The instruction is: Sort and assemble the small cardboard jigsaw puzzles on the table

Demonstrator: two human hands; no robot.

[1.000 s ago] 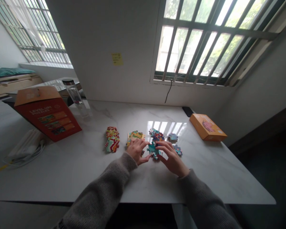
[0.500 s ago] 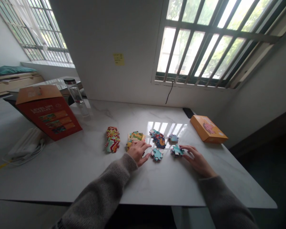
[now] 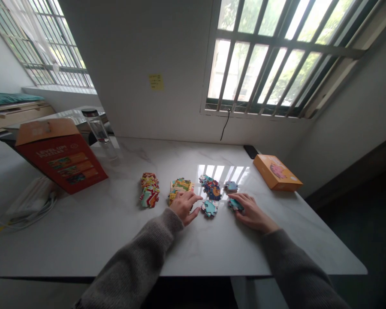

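My right hand point(image 3: 251, 213) has its fingers and thumb round a small pile of teal puzzle pieces point(image 3: 235, 205), partly covering it. Fingers apart, my left hand point(image 3: 184, 207) rests at the near side of the yellow puzzle pieces point(image 3: 181, 185) and hides some of them. Between the two hands lie light teal puzzle pieces point(image 3: 209, 208). Beyond these is a group of dark blue and red puzzle pieces point(image 3: 212, 189). A small stack of pale blue puzzle pieces point(image 3: 231, 186) sits just past my right fingers. Red and yellow puzzle pieces point(image 3: 149, 191) are grouped farther left.
On the white marbled table point(image 3: 116, 244), a red puzzle box point(image 3: 67, 161) stands left, beside a clear bottle point(image 3: 97, 125) and a white power strip with cable point(image 3: 32, 201). An orange box point(image 3: 276, 172) and a black phone point(image 3: 251, 151) lie at the right back.
My right hand has moved in over the teal pile, covering more of it and closing round it. My left hand keeps its place. The whole view has shifted slightly.
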